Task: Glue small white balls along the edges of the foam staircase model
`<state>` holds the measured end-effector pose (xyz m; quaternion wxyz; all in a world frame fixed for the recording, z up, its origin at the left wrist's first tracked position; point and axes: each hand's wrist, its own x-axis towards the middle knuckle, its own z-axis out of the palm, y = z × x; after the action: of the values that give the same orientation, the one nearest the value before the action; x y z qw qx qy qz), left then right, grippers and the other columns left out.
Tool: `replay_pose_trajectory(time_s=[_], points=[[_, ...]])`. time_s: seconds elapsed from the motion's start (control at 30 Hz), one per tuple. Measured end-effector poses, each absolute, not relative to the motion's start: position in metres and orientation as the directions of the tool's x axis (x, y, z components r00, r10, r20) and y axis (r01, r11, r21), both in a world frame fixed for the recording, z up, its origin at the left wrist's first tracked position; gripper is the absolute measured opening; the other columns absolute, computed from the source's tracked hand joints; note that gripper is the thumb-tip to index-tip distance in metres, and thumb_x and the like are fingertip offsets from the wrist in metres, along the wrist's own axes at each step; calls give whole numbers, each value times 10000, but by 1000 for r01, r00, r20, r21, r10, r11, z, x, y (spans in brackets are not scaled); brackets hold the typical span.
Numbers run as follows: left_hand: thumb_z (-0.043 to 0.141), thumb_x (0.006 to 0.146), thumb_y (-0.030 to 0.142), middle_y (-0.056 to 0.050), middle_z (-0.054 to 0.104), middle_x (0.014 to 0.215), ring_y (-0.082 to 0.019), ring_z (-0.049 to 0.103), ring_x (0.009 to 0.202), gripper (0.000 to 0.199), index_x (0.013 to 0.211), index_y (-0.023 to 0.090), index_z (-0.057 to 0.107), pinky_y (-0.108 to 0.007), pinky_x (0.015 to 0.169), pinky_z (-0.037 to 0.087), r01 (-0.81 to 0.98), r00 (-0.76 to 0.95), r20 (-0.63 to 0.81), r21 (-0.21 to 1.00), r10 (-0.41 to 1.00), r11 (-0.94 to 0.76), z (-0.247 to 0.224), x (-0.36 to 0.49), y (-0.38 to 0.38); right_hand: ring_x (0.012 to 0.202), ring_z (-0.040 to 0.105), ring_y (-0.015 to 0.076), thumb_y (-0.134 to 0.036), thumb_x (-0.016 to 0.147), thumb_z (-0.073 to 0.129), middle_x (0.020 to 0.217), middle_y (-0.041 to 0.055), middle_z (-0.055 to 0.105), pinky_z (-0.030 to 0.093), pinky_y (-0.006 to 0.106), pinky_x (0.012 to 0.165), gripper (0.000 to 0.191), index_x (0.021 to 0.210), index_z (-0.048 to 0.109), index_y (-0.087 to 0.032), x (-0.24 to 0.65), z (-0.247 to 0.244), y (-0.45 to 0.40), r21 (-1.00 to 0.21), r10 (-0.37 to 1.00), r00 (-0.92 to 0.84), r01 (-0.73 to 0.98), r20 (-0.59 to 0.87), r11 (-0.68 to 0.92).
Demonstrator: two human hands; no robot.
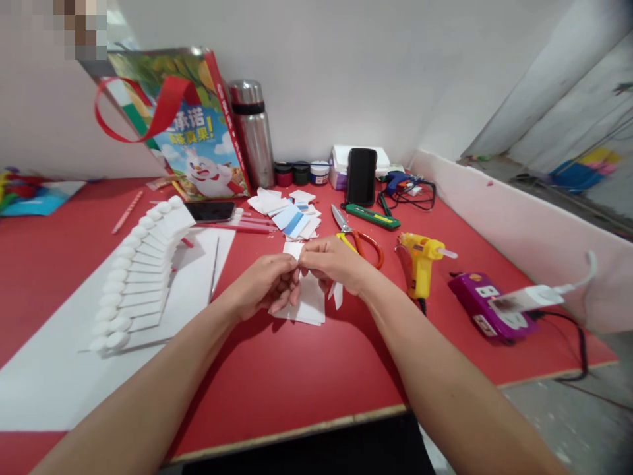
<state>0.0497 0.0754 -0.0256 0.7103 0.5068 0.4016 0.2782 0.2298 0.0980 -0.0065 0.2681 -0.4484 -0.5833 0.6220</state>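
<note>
My left hand (271,280) and my right hand (333,260) meet over white paper pieces (306,313) on the red table. Thumb and fingers of each are pinched together, tip to tip; whatever lies between them is too small or too hidden to name. A narrow white strip (337,296) shows below my right hand, and I cannot tell if that hand grips it. Just beyond the right hand lie scissors (363,244) with orange and yellow handles. To the left, a curved white stepped model (148,264) edged with round white discs rests on a white sheet (59,369).
A yellow glue gun (422,264) and a purple power strip (487,307) with a white plug are at right. Behind are cut cards (294,221), a green cutter (373,216), a phone (361,177), paint jars (301,173), a steel flask (254,135) and a printed bag (198,145).
</note>
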Motion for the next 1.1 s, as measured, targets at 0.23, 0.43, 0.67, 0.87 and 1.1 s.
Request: replay_pose_trajectory(time_s=[0.23,0.43,0.67,0.87,1.1], points=[[473,946,352,11,619,588,-102,450,377,218,821,192,552,-228,413,321,231,462,-231,964,856,135,-28,47,76,364,409,69,-219,734,582,457,-76,438,373,182,307,157,582,564,-185,227,-8,97,-954,878,-410,264,-247,-145],[468,909,254,-56,654,736,-196,589,677,186,776,193,584,-289,629,389,698,425,163,568,891,-437,-26,48,74,388,382,67,-227,703,551,480,-66,438,374,193,319,162,545,551,-190,221,-14,98,-947,909,-335,280,-247,-155],[461,926,364,-27,622,629,-115,453,463,281,747,186,583,-248,489,336,266,337,-107,964,936,15,-21,52,73,404,361,64,-262,715,536,482,-80,386,383,189,350,164,564,526,-199,224,-10,97,-968,919,-353,231,-175,-95],[386,893,455,-83,645,558,-54,277,264,377,695,173,541,-209,314,84,-61,538,-434,835,723,547,-17,50,81,406,429,57,-225,745,524,543,-60,495,375,183,368,161,605,591,-182,227,-6,96,-956,919,-378,293,-111,5],[506,862,345,-36,620,526,-31,272,253,228,707,178,502,-173,302,95,-156,549,-464,761,696,630,-18,47,82,395,445,56,-201,768,539,542,-55,511,338,170,357,156,643,625,-168,224,-7,95,-922,915,-392,382,-98,65]])
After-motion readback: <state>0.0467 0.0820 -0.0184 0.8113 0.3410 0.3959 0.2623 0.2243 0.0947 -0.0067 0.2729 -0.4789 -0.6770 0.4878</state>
